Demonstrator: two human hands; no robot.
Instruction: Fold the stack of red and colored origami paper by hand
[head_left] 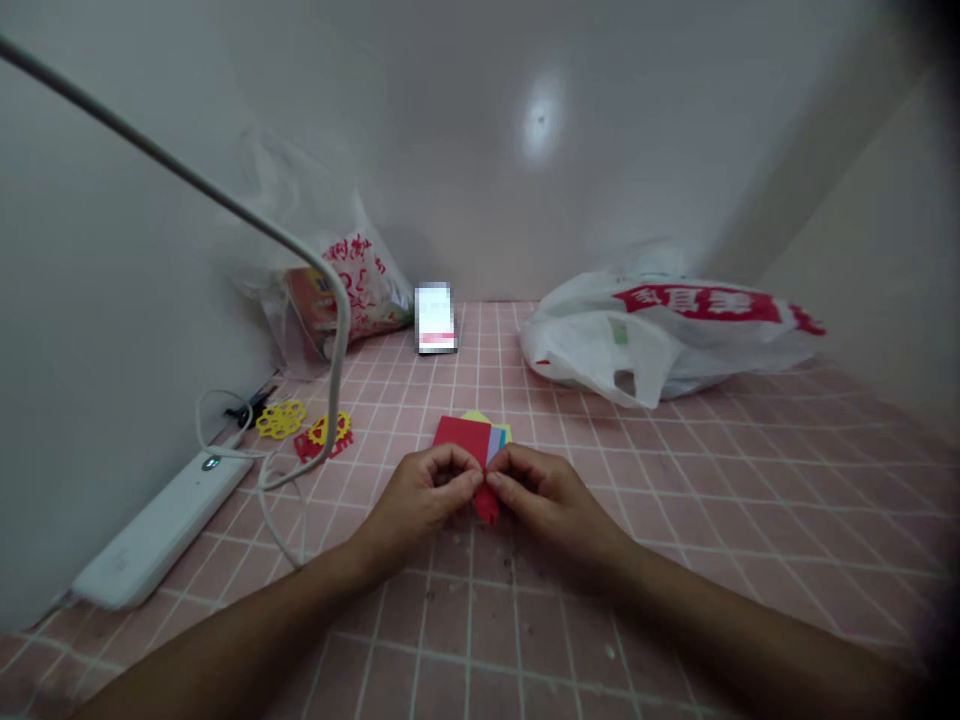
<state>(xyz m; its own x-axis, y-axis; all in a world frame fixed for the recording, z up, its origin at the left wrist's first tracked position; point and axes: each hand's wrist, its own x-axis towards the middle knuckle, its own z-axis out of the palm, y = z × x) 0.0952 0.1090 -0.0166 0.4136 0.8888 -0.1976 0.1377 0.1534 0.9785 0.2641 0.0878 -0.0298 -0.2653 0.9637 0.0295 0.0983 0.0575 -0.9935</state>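
Note:
My left hand (439, 485) and my right hand (534, 488) meet at the middle of the table, thumbs and forefingers pinched together. Between them they grip a small red paper piece (487, 506), whose lower end sticks out below the fingertips with an uneven edge. Its upper part is hidden by my fingers. Just beyond the hands lies a red sheet of paper (463, 437) on top of several coloured sheets (496, 438), with yellow, purple and blue showing at the edges.
Red and yellow cut-outs (281, 420) lie left, near a white power strip (169, 525) and its cables. A grey cable (285, 238) arcs across the left. A lit phone (435, 318) leans at the back, between a filled plastic bag (360, 280) and a white bag (667, 335).

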